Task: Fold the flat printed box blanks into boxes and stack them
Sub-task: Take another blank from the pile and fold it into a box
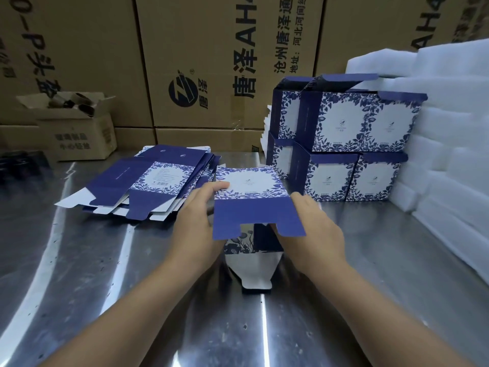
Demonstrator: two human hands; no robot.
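A half-formed blue-and-white floral box is held over the steel table at centre. My left hand grips its left side, thumb on the printed top face. My right hand grips its right side, fingers under the blue flap. A white-backed tab hangs down toward me below the box. A fanned pile of flat printed blanks lies to the left. Several folded boxes stand stacked in two tiers at the back right.
White foam sheets are piled along the right edge beside the stack. Large brown cartons form a wall behind the table. A small open carton sits at the back left.
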